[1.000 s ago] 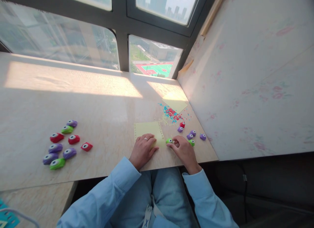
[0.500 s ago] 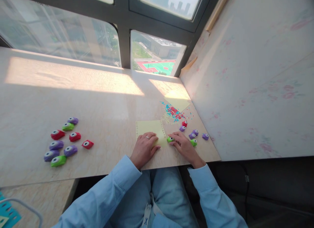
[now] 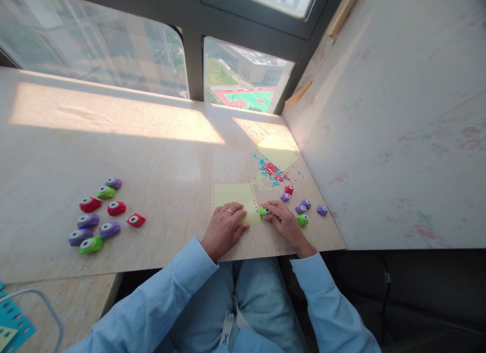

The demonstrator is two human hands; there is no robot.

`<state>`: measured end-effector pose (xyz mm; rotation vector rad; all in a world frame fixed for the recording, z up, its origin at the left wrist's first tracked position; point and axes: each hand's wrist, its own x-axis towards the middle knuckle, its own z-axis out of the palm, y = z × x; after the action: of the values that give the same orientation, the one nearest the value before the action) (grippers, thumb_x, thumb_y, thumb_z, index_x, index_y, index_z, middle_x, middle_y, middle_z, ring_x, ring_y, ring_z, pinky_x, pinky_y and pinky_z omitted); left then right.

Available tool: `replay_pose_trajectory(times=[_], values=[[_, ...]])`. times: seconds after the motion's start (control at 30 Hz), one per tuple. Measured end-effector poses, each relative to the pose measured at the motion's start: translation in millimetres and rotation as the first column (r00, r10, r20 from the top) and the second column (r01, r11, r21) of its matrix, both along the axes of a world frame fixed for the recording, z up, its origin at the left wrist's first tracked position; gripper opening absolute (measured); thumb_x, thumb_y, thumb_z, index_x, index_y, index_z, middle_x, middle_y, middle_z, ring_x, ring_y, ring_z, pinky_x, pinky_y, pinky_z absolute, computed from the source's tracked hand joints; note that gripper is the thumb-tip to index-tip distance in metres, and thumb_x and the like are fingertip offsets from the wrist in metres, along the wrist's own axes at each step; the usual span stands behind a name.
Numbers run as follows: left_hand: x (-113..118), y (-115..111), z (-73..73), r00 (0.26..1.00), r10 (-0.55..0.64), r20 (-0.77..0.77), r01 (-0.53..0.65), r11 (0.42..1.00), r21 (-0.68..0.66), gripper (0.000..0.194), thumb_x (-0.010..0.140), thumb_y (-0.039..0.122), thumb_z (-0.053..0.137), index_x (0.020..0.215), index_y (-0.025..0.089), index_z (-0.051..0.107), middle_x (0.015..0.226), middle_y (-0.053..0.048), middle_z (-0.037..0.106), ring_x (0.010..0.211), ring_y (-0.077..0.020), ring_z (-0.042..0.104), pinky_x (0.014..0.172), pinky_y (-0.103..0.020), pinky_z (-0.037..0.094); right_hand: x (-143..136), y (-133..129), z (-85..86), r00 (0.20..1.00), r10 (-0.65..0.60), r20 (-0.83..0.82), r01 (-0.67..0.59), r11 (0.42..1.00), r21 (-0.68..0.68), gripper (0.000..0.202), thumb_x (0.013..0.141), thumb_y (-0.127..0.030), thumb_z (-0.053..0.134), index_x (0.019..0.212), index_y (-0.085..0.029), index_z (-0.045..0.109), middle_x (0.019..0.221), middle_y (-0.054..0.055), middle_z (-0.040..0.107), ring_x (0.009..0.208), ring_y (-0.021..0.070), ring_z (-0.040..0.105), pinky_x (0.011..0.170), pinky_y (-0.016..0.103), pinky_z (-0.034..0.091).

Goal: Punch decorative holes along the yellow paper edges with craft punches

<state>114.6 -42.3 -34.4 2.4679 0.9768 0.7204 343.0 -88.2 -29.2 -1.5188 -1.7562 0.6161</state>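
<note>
A sheet of yellow paper lies near the table's front edge, with small punched holes along its left and right edges. My left hand rests flat on its lower part, fingers stretched out. At the sheet's right edge, my right hand grips a small green craft punch with a white eye-like top. Just right of that hand sits another green punch, with purple punches around it. A red punch and a purple one stand behind it.
Red, blue and yellow paper bits are scattered behind the hands, beside a second yellow sheet. Several punches stand at the left. A wall bounds the right side. Blue punched paper and a cable are at lower left.
The view has shifted slightly. My right hand stays on the green punch at the paper's right edge, and my left hand still lies on the sheet.
</note>
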Motion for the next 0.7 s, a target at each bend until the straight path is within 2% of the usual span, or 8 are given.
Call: replay_pose_trajectory(times=[0.2, 0.4, 0.7], values=[[0.1, 0.3, 0.4, 1.000, -0.003, -0.012, 0.003, 1.000, -0.005, 0.022, 0.086, 0.030, 0.067, 0.105, 0.019, 0.066, 0.118, -0.011, 0.065, 0.114, -0.0281, 0.058, 0.093, -0.045, 0.047, -2.1, 4.0, 3.1, 1.000, 0.014, -0.015, -0.014, 1.000, -0.021, 0.032, 0.088, -0.018, 0.058, 0.117, -0.027, 0.068, 0.110, 0.006, 0.063, 0.101, 0.0211, 0.061, 0.091, 0.037, 0.052], [-0.9, -1.0, 2.7, 1.000, -0.002, -0.027, 0.002, 1.000, -0.004, 0.023, 0.086, 0.030, 0.067, 0.106, 0.018, 0.065, 0.120, -0.012, 0.065, 0.116, -0.0285, 0.057, 0.095, -0.046, 0.047, -2.6, 7.3, 7.1, 0.999, 0.023, -0.042, -0.027, 0.996, -0.086, 0.028, 0.086, -0.020, 0.062, 0.113, -0.025, 0.069, 0.105, 0.005, 0.063, 0.080, 0.0174, 0.061, 0.076, 0.033, 0.054], [0.3, -5.1, 3.4, 0.998, -0.011, -0.061, 0.013, 0.999, 0.039, 0.021, 0.090, 0.030, 0.061, 0.107, 0.018, 0.065, 0.124, -0.014, 0.063, 0.124, -0.0293, 0.053, 0.099, -0.047, 0.045, -15.4, -5.7, 8.7, 0.998, -0.059, -0.025, 0.057, 0.994, -0.090, 0.024, 0.085, -0.026, 0.067, 0.109, -0.023, 0.069, 0.096, 0.004, 0.061, 0.073, 0.0161, 0.063, 0.072, 0.031, 0.054]])
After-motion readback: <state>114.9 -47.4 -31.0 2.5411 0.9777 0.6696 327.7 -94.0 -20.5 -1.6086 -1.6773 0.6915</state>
